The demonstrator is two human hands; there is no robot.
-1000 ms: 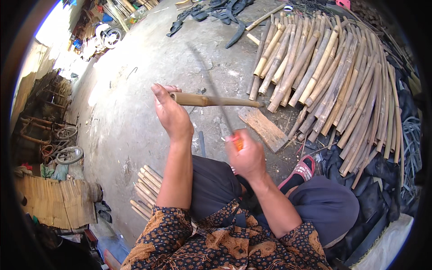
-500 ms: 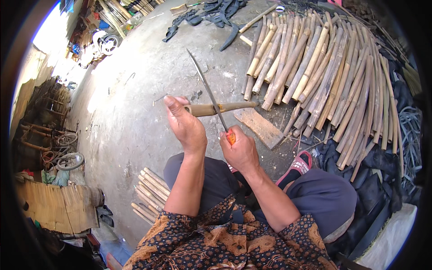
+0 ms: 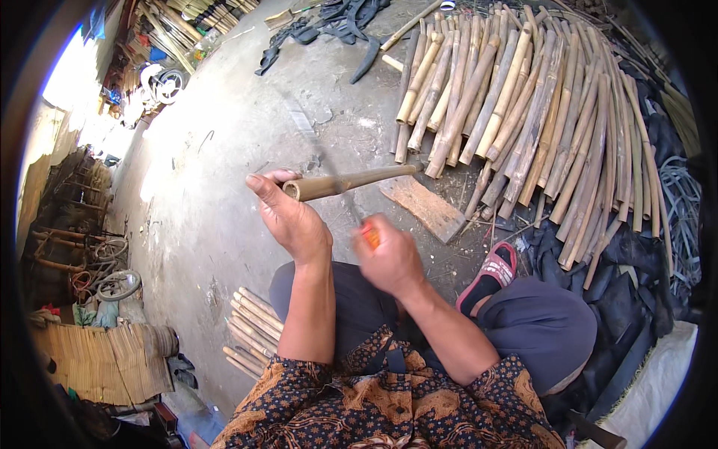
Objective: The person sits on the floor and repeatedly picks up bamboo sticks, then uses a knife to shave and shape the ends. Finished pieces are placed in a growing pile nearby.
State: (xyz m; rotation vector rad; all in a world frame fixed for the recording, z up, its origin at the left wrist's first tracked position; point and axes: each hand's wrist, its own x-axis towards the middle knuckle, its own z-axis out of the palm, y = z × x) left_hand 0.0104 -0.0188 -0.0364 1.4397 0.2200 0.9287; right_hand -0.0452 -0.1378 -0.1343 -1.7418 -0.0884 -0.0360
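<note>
My left hand (image 3: 293, 221) holds a short bamboo pole (image 3: 348, 182) near its hollow cut end. Its thumb stands out to the left, and some fingers are hidden behind the pole. The pole slants away to the right, narrowing toward its far end near a flat wooden board (image 3: 424, 208). Wrapped round an orange handle, my right hand (image 3: 390, 254) grips a long-bladed knife (image 3: 303, 123). Its thin blade is smeared by motion and passes across the middle of the pole. Whether the blade touches the bamboo, I cannot tell.
A big heap of bamboo poles (image 3: 516, 112) lies at the right, beside dark rubber strips (image 3: 621, 299). A smaller bundle of bamboo sticks (image 3: 253, 329) rests by my left knee. More dark strips (image 3: 329, 30) lie on the concrete floor ahead. Bicycles (image 3: 116, 269) stand far left.
The bamboo pole has shifted left and tilted, its hollow end now facing me more. The knife has moved left a little and its blade has blurred. The whole view has shifted slightly.
</note>
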